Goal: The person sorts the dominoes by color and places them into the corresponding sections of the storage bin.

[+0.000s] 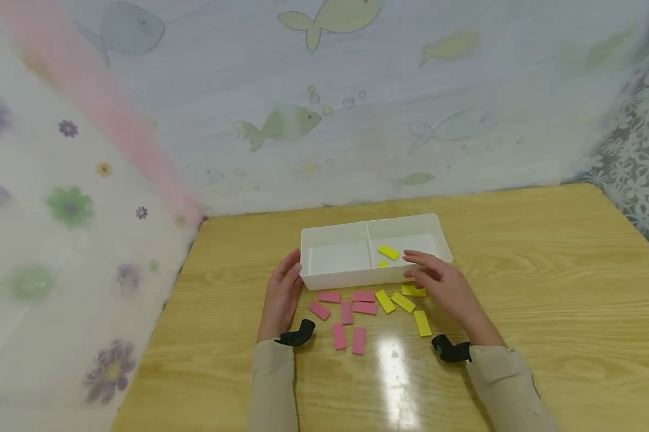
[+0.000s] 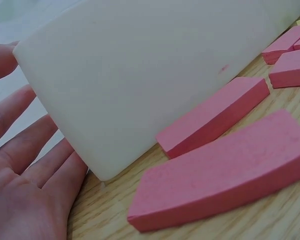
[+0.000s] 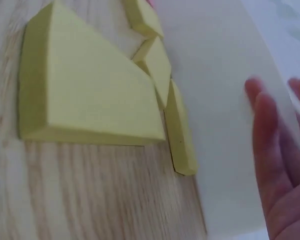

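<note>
A white two-compartment tray (image 1: 335, 280) sits on the table, with two yellow blocks (image 1: 389, 252) inside its right compartment. Against the tray's left end my left hand (image 1: 282, 297) rests, fingers extended along the wall; the left wrist view shows them beside the tray's corner. My right hand (image 1: 447, 289) is at the front rim of the right compartment, fingers loosely bent and holding nothing. Below it lie several yellow blocks (image 1: 423, 323), near the tray's front wall (image 3: 215, 125). Several pink blocks (image 1: 339, 336) are spread before the tray's left and middle part.
The wooden table (image 1: 551, 288) meets a wall (image 1: 367, 156) painted with fish behind the tray. A flower-patterned wall (image 1: 49, 264) borders the left side. Each wrist wears a black device, such as the one on the right wrist (image 1: 450, 349).
</note>
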### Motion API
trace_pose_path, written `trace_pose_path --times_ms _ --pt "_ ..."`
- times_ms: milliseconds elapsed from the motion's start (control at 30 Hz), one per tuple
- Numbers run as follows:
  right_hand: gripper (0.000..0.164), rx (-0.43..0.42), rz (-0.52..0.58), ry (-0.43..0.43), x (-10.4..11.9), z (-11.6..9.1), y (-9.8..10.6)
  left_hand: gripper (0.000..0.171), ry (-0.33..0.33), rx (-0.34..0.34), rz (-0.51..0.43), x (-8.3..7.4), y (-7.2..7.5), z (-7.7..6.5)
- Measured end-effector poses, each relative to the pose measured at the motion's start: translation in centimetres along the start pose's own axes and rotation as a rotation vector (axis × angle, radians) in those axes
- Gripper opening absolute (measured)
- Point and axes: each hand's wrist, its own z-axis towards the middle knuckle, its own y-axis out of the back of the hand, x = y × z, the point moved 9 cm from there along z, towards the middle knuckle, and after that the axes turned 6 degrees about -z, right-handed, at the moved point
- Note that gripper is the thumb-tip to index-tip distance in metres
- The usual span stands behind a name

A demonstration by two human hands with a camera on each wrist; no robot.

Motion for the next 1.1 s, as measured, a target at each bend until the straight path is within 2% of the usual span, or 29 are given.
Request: trace_pose_path --times_ms 100,200,367,600,733,967,1100 --pt "0.032 0.007 0.136 -0.021 -0.2 -0.5 0.8 0.042 -0.003 -0.007 -0.009 0.0 -0.2 0.2" --pt "0.033 0.02 0.177 -0.044 -0.9 -0.9 1.4 0.041 0.001 -0.01 -0.022 0.3 -0.4 0.2" --pt "0.038 0.085 0.037 -0.075 -1.7 -1.0 1.3 0.04 -0.013 0.014 0.016 0.2 -0.7 0.3" --pt "0.043 0.285 -0.181 -0.126 -1.9 -1.5 0.1 0.053 -0.009 0.035 0.176 0.1 -0.9 0.3" --pt "0.049 0.351 -0.261 -0.141 -2.1 -1.8 -0.7 0.051 0.002 0.03 0.211 0.2 -0.7 0.2" --pt "0.051 0.349 -0.264 -0.181 -2.1 -1.7 -1.6 0.047 -0.004 0.018 0.204 0.1 -0.5 0.0" --pt "0.046 0.306 -0.329 -0.201 -2.4 -1.4 -1.8 0.05 -0.007 0.024 0.198 0.1 -0.5 -0.1"
